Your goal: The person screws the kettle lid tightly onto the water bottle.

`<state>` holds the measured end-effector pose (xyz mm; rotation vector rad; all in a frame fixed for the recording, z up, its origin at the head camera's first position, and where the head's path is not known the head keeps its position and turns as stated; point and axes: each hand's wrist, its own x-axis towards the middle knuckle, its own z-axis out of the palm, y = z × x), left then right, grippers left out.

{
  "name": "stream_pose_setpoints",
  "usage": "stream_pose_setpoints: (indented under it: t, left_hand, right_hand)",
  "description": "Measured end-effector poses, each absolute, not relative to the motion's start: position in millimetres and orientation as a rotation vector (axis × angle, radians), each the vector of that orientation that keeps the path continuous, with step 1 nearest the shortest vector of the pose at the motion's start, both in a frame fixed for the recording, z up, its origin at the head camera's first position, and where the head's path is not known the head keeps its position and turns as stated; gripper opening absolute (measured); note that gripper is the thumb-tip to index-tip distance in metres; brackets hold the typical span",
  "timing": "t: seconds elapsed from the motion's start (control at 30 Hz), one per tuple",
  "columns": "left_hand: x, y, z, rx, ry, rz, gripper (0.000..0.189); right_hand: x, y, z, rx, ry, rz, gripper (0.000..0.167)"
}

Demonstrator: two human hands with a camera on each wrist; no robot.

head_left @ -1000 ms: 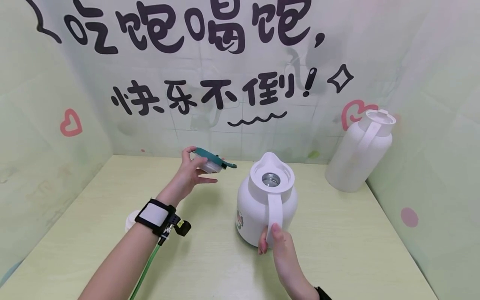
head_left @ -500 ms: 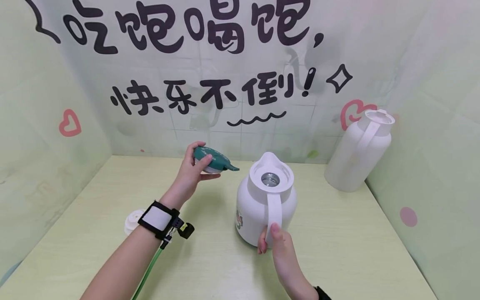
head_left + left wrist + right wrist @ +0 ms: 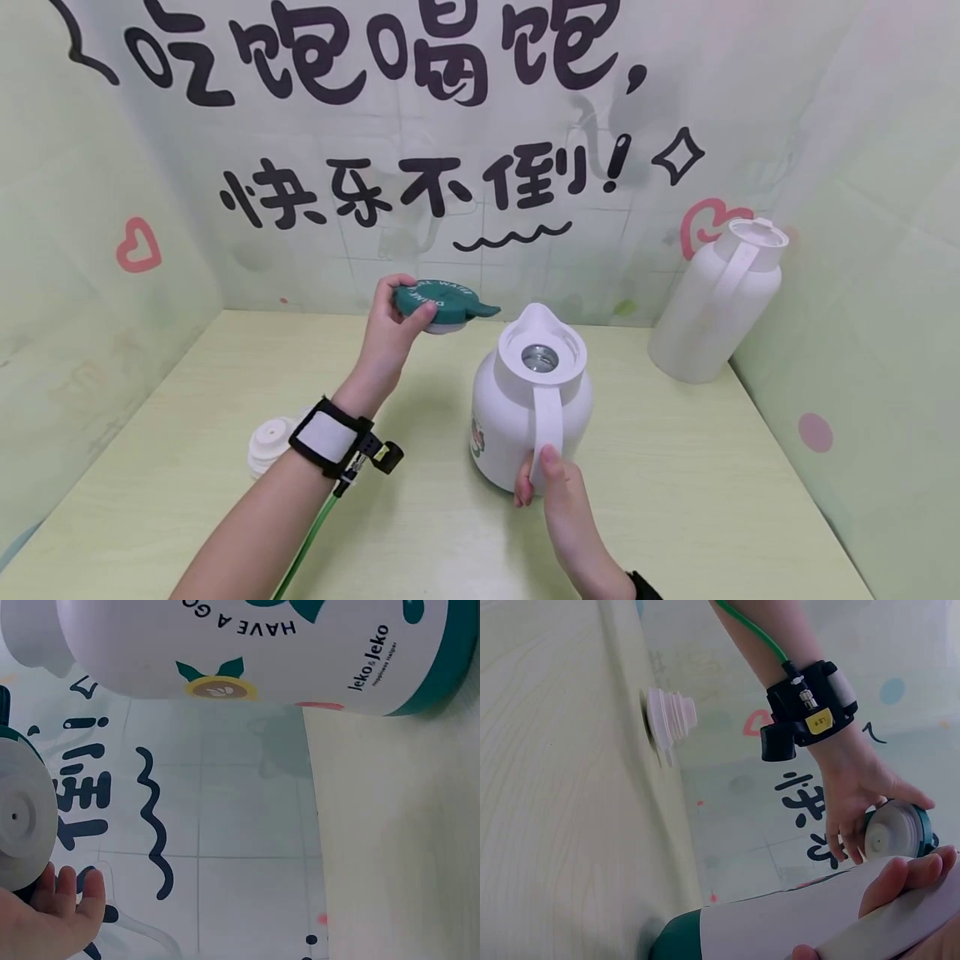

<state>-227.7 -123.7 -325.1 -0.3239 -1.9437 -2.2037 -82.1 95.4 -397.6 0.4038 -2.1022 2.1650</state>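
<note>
My left hand [image 3: 393, 342] pinches a round teal lid [image 3: 442, 302] by its edge, with the thumb on the near side. The lid's spout-like tab points right, toward the pot, and its white underside [image 3: 22, 817] shows in the left wrist view. To the right stands a white thermos jug [image 3: 498, 417], upright on the table, its mouth uncovered and showing a metal inner opening. My right hand [image 3: 558, 500] grips the lower part of the jug's handle [image 3: 548, 425]. The lid is held in the air left of the jug's rim, apart from it.
A white stepped lid [image 3: 268, 443] lies on the table [image 3: 375, 533] at the left, partly behind my left forearm. A taller white jug [image 3: 708, 308] stands at the back right near the wall. Printed sheets form the back and side walls.
My left hand has moved up and slightly right, turning the lid from tilted to nearly level with its teal top upward. The right hand and the jug stay in place.
</note>
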Motion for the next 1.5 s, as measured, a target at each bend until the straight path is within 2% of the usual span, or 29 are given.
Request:
stream_pose_setpoints:
  t: [0.33, 0.4, 0.57, 0.67, 1.5]
  left_hand:
    - [-220.0, -106.3, -308.8, -0.450, -1.824, -2.262, 0.043]
    - [-219.1, -102.3, -307.1, -0.486, -1.800, -2.274, 0.048]
    - [-216.8, -90.8, -302.9, -0.514, -1.795, -2.279, 0.081]
    - [-213.7, -83.3, -300.0, -0.512, -1.801, -2.287, 0.089]
    - [-194.1, -39.6, -305.2, -0.633, -1.942, -2.250, 0.101]
  right_hand:
    - [-83.4, 95.4, -398.4, 0.397, -2.108, 2.159, 0.060]
    - [-83.5, 95.5, -398.5, 0.396, -2.112, 2.157, 0.059]
    - [-84.0, 95.5, -398.9, 0.400, -2.110, 2.155, 0.059]
    - [-84.1, 95.5, -398.9, 0.401, -2.108, 2.154, 0.060]
    - [-83.0, 96.0, -398.9, 0.414, -2.125, 2.139, 0.061]
